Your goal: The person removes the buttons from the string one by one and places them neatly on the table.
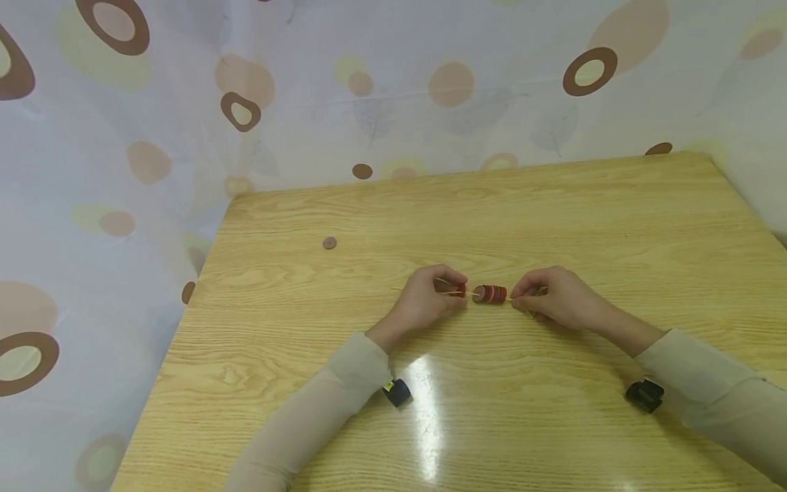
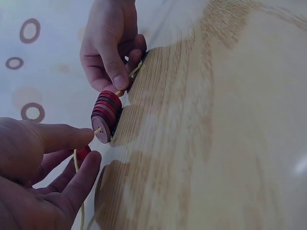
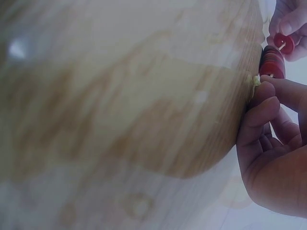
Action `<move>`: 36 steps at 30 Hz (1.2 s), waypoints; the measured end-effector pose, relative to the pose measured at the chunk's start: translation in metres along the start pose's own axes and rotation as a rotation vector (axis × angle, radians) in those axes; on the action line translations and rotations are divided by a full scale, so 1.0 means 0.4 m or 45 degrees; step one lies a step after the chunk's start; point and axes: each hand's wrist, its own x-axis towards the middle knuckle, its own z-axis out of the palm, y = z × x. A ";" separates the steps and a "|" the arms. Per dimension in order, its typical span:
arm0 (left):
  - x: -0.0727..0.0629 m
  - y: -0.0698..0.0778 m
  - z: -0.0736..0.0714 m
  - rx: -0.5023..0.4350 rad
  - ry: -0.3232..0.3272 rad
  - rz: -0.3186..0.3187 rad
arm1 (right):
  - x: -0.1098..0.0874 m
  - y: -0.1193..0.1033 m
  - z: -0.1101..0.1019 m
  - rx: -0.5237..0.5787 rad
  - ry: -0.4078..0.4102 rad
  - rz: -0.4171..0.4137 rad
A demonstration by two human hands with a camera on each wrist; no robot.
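A stack of red, dark and brownish buttons (image 1: 490,294) is threaded on a yellow string (image 2: 76,160), just above the table. To its left, my left hand (image 1: 424,297) holds a single red button (image 3: 284,44) between thumb and fingers. That button is also on the string, with a short gap between it and the stack. Past the stack's other end, my right hand (image 1: 559,297) pinches the string between thumb and forefinger. A knotted bit of string (image 3: 256,80) shows at those fingertips. The left fingers partly cover the red button in the left wrist view.
One loose brownish button (image 1: 329,242) lies flat on the wood-grain table (image 1: 277,355), farther back and to the left. A patterned curtain (image 1: 406,89) hangs along the table's back and left edges. A black device (image 1: 398,393) sits at the left wrist, another (image 1: 644,395) at the right.
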 end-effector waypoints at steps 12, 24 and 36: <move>-0.002 -0.008 -0.016 0.003 -0.001 0.003 | 0.005 0.003 0.000 -0.004 -0.001 -0.009; -0.006 -0.015 -0.032 -0.014 0.015 -0.013 | 0.005 0.003 -0.003 0.001 -0.018 -0.005; -0.016 -0.024 -0.052 0.009 0.047 -0.028 | 0.004 0.007 -0.002 -0.016 -0.014 -0.008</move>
